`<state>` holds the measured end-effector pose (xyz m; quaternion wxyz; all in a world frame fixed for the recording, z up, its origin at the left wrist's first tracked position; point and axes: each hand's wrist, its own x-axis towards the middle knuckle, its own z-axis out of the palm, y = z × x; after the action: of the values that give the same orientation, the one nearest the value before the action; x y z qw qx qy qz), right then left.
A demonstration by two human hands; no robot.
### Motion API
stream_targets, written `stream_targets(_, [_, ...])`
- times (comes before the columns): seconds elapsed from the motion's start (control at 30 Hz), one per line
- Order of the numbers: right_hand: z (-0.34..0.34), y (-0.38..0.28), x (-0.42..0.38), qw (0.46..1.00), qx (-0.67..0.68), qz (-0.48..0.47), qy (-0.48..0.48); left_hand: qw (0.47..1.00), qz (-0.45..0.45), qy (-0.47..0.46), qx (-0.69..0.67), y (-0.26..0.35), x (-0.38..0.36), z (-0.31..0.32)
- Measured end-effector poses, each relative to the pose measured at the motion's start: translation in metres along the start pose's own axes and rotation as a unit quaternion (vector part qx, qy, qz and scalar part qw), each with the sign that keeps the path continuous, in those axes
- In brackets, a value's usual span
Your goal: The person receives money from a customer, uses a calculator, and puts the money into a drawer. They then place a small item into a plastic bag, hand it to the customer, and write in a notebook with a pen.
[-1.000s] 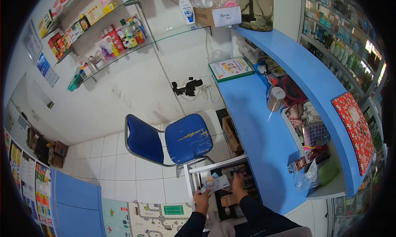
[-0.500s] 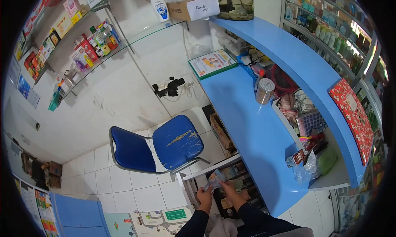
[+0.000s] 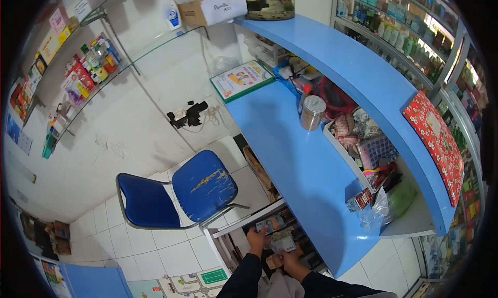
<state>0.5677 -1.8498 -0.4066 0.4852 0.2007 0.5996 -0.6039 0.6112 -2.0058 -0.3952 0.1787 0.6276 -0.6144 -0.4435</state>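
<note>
Both hands are in an open drawer (image 3: 210, 241) of banknotes under the blue desk. My left hand (image 3: 256, 240) is closed on bluish banknotes (image 3: 263, 226) at the drawer's left side. Close by on the right, my right hand (image 3: 290, 258) has its thumb and fingers at the lower edge of a grey-green banknote (image 3: 284, 242) and looks closed on it. Other notes lie in the compartments around them. A small brown piece (image 3: 273, 261) shows beside my right wrist. My fingertips are partly hidden.
The blue desk (image 3: 280, 137) holds a metal tin (image 3: 313, 113), a green-edged booklet (image 3: 241, 81) and a plastic bag (image 3: 374, 215). A raised curved counter (image 3: 358, 65) bounds it on the right. Left of the drawer stands a blue chair (image 3: 205, 186).
My hands have moved apart and lower into the drawer. The notes held up between them earlier are now with my left hand, while my right hand is at another note. The view has shifted.
</note>
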Motion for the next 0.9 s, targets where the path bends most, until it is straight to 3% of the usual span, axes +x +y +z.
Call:
stream_targets(0.03, [-0.003,-0.001,-0.003,1.000,0.003,0.004,0.005,1.000,-0.002,-0.005,0.004,0.000,-0.005,0.002])
stream_targets(0.1, [-0.003,-0.004,-0.006,0.998,-0.046,-0.017,0.046,0.990,0.045,0.137,0.006,0.004,-0.013,0.001])
stream_targets(0.17, [-0.020,0.031,0.026,0.994,-0.075,-0.064,0.056,0.984,0.086,0.137,0.080,0.013,-0.034,-0.013])
stream_targets(0.2, [-0.017,0.031,0.025,0.986,-0.107,-0.114,0.065,0.980,0.119,0.098,0.122,0.017,-0.041,-0.019])
stream_targets(0.27, [-0.022,0.031,0.015,0.982,-0.142,-0.083,0.090,0.973,0.150,0.057,0.165,0.016,-0.048,-0.018])
stream_targets(0.33, [-0.018,0.018,-0.009,0.976,-0.177,-0.055,0.115,0.975,0.142,-0.049,0.166,0.003,-0.049,-0.003])
stream_targets(0.43, [-0.021,0.021,-0.019,0.962,-0.225,-0.045,0.146,0.970,0.148,-0.077,0.175,-0.013,-0.040,0.013])
stream_targets(0.57, [-0.010,0.019,-0.014,0.984,-0.143,-0.022,0.107,0.976,0.180,-0.062,0.103,-0.011,-0.047,-0.010])
stream_targets(0.63, [0.000,0.024,0.000,0.992,-0.090,-0.019,0.090,0.985,0.160,0.052,0.035,-0.001,-0.057,-0.038])
stream_targets(0.67, [0.002,0.030,0.020,0.996,-0.059,-0.029,0.055,0.970,0.219,0.088,0.050,-0.012,-0.059,-0.053])
stream_targets(0.73, [0.008,0.034,0.032,0.999,-0.026,-0.040,0.019,0.976,0.179,0.122,-0.028,-0.019,-0.074,-0.090])
stream_targets(0.8, [0.021,0.016,0.034,0.982,0.159,0.081,0.057,0.959,0.202,0.194,-0.041,-0.019,-0.094,-0.125])
stream_targets(0.83, [0.023,0.014,0.031,0.982,0.160,0.081,0.055,0.958,0.204,0.195,-0.041,-0.026,-0.102,-0.137])
stream_targets(0.9, [0.027,0.009,0.022,0.988,0.104,-0.033,0.113,0.941,0.182,0.284,0.010,-0.051,-0.119,-0.161])
